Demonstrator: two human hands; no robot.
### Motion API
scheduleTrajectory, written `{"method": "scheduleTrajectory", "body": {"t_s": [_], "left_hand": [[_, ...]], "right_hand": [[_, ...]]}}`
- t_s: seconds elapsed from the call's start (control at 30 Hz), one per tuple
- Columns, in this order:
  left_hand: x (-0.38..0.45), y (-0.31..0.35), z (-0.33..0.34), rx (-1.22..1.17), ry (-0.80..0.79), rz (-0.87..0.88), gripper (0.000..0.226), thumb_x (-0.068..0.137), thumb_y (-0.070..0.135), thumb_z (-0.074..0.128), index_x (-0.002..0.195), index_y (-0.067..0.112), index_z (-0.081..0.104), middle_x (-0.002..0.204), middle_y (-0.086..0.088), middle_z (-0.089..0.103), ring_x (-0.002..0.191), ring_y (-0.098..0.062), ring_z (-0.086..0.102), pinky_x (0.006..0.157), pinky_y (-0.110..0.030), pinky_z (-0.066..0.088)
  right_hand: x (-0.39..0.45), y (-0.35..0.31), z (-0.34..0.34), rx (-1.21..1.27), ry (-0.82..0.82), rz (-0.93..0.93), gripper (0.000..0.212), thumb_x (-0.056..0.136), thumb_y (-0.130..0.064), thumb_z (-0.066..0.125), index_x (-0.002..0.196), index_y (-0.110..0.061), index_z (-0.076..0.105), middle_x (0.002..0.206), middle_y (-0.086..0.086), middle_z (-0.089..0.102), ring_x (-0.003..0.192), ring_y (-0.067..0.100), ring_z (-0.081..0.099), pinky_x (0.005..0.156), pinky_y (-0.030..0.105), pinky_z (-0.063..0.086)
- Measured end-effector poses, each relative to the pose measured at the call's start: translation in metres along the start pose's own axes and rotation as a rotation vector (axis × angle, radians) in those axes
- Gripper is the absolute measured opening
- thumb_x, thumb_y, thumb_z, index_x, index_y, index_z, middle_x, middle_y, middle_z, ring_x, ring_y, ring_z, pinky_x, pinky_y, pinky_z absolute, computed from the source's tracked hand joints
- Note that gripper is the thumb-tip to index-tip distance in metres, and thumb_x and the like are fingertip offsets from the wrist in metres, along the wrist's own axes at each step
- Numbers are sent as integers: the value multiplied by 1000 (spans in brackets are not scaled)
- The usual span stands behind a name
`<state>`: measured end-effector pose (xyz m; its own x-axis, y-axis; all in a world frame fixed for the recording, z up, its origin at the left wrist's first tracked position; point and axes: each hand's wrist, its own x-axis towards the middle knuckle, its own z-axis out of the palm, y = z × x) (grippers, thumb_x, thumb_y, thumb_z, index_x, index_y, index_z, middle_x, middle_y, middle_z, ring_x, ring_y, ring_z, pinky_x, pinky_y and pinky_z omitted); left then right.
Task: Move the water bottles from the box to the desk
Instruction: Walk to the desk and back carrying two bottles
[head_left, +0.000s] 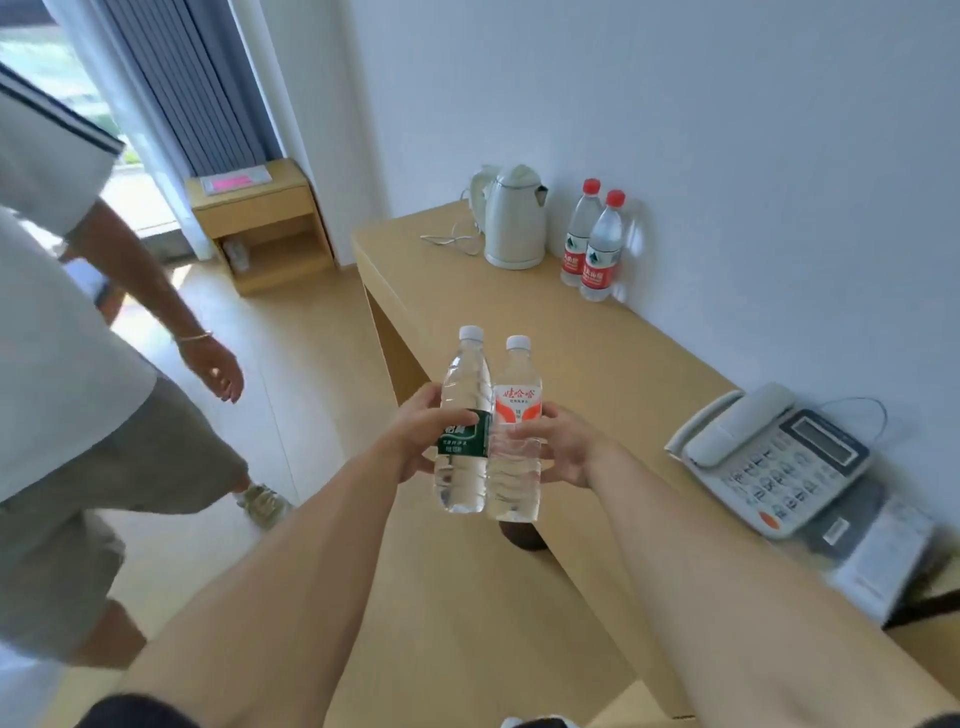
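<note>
Green-label bottle | your left hand fingers wrapped round it | red-label bottle touching, right hand fingers clamped | both upright above tabletop edge

Clear bottle with dark green label and white cap; clear bottle with orange-and-white label and white cap. Two clear bottles with red caps and red labels. Cream-white kettle. Light tan wood worktop. Grey-and-white telephone. Grey-blue vertically pleated curtain.
</note>
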<state>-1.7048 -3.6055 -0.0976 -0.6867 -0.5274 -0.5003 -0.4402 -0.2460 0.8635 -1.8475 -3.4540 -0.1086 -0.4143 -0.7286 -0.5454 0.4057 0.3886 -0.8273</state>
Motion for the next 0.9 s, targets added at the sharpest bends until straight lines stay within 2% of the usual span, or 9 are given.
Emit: {"method": "scheduleTrajectory", "body": {"t_s": [0.17, 0.27, 0.33, 0.4, 0.5, 0.6, 0.77, 0.83, 0.9], "left_hand": [[70, 35, 26, 65, -123, -7, 56, 82, 20, 75, 130, 31, 50, 114, -16, 69, 103, -34, 69, 86, -60, 57], [113, 56, 44, 107, -234, 3, 56, 78, 21, 74, 128, 32, 52, 114, -17, 70, 103, -33, 68, 88, -58, 56], [145, 70, 56, 140, -306, 5, 63, 67, 25, 74, 126, 32, 54, 111, -16, 70, 96, -30, 68, 80, -53, 56], [178, 80, 66, 172, -363, 14, 60, 70, 22, 76, 126, 32, 55, 108, -13, 70, 91, -28, 68, 75, -49, 57], [232, 100, 76, 246, -471, 20, 51, 83, 14, 72, 127, 32, 54, 113, -13, 70, 96, -28, 69, 77, -49, 60], [270, 122, 83, 325, -574, 33, 52, 84, 10, 72, 127, 33, 53, 113, -14, 69, 100, -30, 69, 77, -51, 61], [318, 156, 92, 338, -732, 116, 72, 68, 6, 78, 130, 31, 52, 112, -15, 72, 103, -32, 69, 80, -48, 59], [330, 166, 95, 324, -784, 163, 79, 61, 7, 77, 133, 30, 52, 113, -14, 72, 105, -32, 69, 85, -48, 57], [341, 174, 100, 337, -810, 234, 78, 59, 6, 77, 131, 25, 54, 113, -13, 72, 106, -31, 69, 91, -46, 56]], "right_hand": [[32, -18, -44, 86, 140, -6, 36, 84, -4, 73, 114, -20, 60, 107, 6, 71, 98, 28, 68, 77, 49, 57], [51, -25, -69, 163, 245, -15, 42, 82, -5, 75, 119, -19, 61, 112, 9, 71, 106, 32, 68, 81, 53, 56], [66, -31, -84, 214, 321, -21, 45, 82, -4, 76, 122, -19, 60, 116, 10, 71, 112, 34, 67, 85, 58, 55], [81, -35, -96, 265, 385, -25, 44, 82, -3, 76, 120, -19, 60, 119, 11, 70, 113, 34, 66, 86, 59, 55], [106, -44, -107, 367, 499, -31, 49, 81, -5, 79, 123, -19, 59, 119, 10, 71, 112, 31, 67, 78, 52, 58], [123, -57, -109, 427, 599, -24, 53, 78, -7, 83, 123, -21, 58, 117, 6, 72, 107, 25, 70, 72, 43, 56], [151, -80, -116, 476, 773, -119, 60, 71, 6, 84, 115, -26, 58, 118, 7, 67, 109, 29, 66, 97, 61, 49], [157, -89, -116, 448, 846, -164, 65, 70, 7, 83, 118, -27, 56, 118, 6, 66, 110, 26, 65, 96, 55, 50], [159, -98, -117, 375, 926, -204, 72, 69, 8, 84, 122, -28, 53, 115, 3, 67, 106, 20, 65, 89, 39, 52]]}}
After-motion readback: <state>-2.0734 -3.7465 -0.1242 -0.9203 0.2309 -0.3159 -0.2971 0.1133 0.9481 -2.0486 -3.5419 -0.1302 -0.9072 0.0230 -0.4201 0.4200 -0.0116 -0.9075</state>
